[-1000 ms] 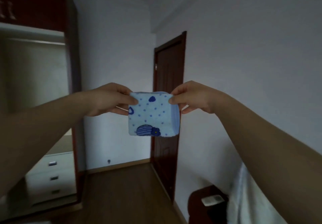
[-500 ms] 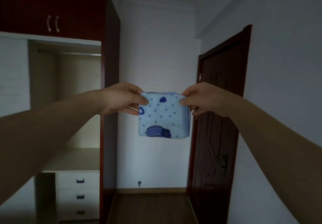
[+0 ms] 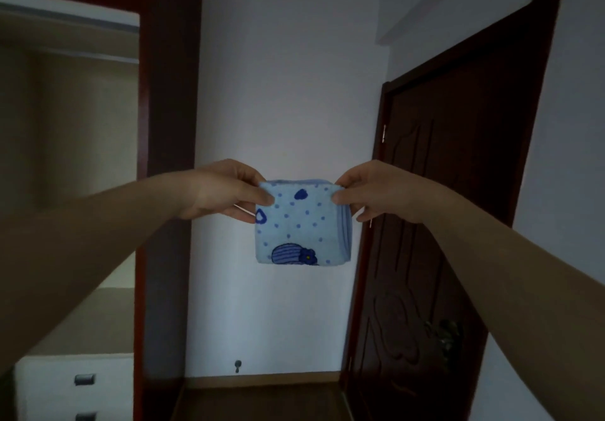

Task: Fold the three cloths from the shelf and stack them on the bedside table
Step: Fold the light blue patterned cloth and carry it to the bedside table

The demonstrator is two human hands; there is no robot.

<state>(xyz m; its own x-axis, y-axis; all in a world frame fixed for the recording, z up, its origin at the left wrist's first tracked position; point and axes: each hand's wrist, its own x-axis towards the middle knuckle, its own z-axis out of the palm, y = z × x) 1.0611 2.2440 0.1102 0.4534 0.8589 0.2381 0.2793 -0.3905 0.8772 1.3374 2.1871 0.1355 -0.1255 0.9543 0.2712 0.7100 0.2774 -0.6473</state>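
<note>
While both hands pinch it, cloth hangs folded.

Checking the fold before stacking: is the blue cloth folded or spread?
Folded: the blue cloth hangs as a small square with layered edges on its right side.

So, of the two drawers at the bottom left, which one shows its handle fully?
The upper drawer: its dark handle is fully in view. The lower drawer's handle is cut by the picture's bottom edge.
</note>
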